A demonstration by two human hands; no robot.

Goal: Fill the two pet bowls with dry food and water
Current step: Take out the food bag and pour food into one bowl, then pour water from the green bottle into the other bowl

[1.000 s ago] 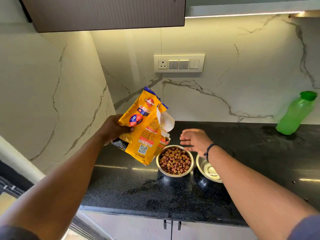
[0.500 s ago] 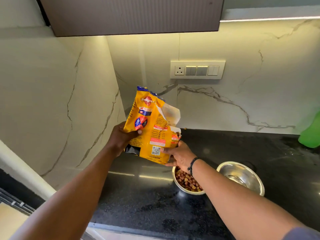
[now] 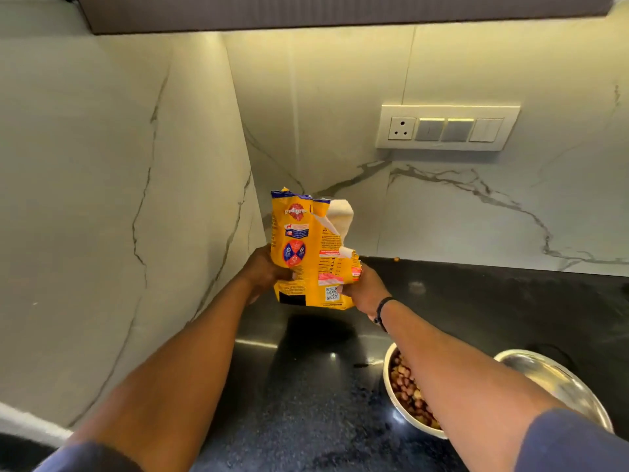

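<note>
Hands (image 3: 263, 272) (image 3: 364, 289) outstretched, each grip closed on upright food bag (image 3: 308, 253).

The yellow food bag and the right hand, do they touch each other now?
Touching. The head view shows the right hand gripping the lower right edge of the yellow food bag, with its fingers curled onto the packet and no gap between them.
</note>
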